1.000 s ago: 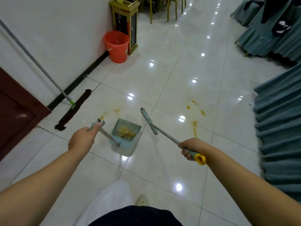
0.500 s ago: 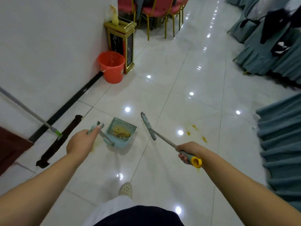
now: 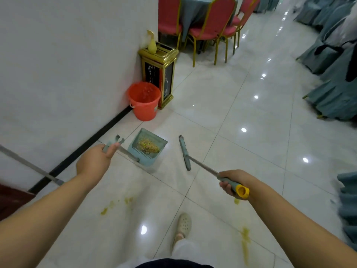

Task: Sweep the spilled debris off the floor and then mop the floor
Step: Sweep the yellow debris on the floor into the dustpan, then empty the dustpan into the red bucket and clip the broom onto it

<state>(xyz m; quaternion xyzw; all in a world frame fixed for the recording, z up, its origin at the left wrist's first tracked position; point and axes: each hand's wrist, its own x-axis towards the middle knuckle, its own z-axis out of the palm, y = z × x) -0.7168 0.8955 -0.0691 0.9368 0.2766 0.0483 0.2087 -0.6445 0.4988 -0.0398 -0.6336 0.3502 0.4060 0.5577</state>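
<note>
Bare forearms, white trousers, pale perforated clog.

A teal dustpan at frame centre carries yellowish debris. Right of it hangs a teal-headed broom with a yellow-capped handle. Yellow stains mark the lower floor.

A plain white wall with a black skirting strip meets glossy white floor tiles; red gold-framed chairs and grey-blue draped tables stand beyond.

The glossy white tile floor carries yellow smears at six o'clock and a red bucket at eleven.
</note>
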